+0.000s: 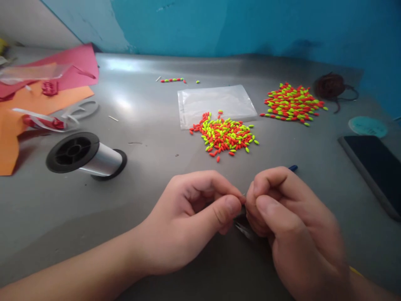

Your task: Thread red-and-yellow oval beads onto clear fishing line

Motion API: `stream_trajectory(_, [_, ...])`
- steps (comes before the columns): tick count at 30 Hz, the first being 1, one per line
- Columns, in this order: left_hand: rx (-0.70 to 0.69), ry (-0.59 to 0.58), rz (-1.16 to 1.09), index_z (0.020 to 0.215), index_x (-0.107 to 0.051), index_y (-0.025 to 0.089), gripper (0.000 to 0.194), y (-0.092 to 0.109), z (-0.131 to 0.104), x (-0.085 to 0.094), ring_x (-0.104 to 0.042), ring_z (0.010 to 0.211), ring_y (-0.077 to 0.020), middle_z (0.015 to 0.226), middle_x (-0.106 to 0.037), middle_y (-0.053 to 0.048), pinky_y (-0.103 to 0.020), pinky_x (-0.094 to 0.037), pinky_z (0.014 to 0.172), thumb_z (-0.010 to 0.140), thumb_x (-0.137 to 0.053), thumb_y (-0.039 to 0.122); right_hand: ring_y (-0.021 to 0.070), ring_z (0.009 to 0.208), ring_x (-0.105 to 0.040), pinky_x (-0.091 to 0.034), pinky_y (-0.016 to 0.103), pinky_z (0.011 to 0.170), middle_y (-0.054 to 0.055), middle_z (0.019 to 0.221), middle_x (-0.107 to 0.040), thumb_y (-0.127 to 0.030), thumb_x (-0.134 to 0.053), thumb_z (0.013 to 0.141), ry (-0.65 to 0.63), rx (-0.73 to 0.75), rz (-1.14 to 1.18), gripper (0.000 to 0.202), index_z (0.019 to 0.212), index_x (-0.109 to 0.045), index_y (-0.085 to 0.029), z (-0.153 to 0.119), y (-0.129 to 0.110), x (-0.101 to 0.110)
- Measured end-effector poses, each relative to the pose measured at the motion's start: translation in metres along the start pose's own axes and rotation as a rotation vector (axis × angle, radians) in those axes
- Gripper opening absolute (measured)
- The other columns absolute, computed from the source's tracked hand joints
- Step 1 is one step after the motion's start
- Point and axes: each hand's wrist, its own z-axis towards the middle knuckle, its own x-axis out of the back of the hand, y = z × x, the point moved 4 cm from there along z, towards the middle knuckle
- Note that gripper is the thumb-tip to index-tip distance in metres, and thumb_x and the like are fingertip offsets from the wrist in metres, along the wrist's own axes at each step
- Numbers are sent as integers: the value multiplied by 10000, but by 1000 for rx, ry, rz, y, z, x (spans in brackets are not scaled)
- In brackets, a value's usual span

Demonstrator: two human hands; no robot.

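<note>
My left hand is closed in a pinch, with thumb and index fingertip together. Close by on the right, my right hand is also closed, its thumb pressed against curled fingers. What either hand holds is too small or hidden to name. Below and between them lies a dark tool with a shiny metal part, mostly covered by my right hand. Beyond the hands spreads a pile of red and yellow-green oval beads, against the near edge of a clear plastic bag.
Another pile of beads lies back right, near a brown cord bundle, a teal disc and a phone. A spool of clear line is at left, before orange paper. A short bead row sits at the back.
</note>
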Motion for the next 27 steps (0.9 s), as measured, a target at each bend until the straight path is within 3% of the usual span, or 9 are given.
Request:
stream_trajectory(7, [57, -46, -130, 890, -750, 155, 92, -3, 2, 0, -621, 614, -106, 717, -703, -30, -192, -537, 573, 981, -745, 156, 128, 444, -429, -339, 209, 392, -68, 596, -453, -175, -462, 1082, -26, 17, -36, 237, 963, -605, -322, 3, -7, -2])
stream_trajectory(12, [79, -44, -124, 875, -764, 154, 104, -4, 3, 1, -617, 610, -113, 685, -679, -25, -199, -528, 569, 965, -788, 200, 110, 405, -429, -292, 206, 358, -71, 584, -526, -170, -516, 1052, 6, 29, -134, 226, 923, -627, -319, 4, -8, -2])
stream_trajectory(19, [156, -60, -213, 905, -767, 134, 167, -7, 2, 1, -617, 652, -89, 708, -678, -18, -171, -512, 618, 948, -846, 276, 97, 452, -550, -365, 174, 388, -66, 648, -636, -177, -558, 1042, 26, 55, -181, 191, 930, -634, -311, 2, -10, -2])
stream_trajectory(27, [163, -81, -237, 910, -759, 132, 181, -7, 1, 0, -611, 674, -71, 714, -662, 7, -146, -504, 644, 933, -867, 276, 80, 437, -511, -340, 161, 381, -91, 635, -624, -185, -577, 1034, 84, 93, -202, 192, 925, -635, -332, 0, -10, -4])
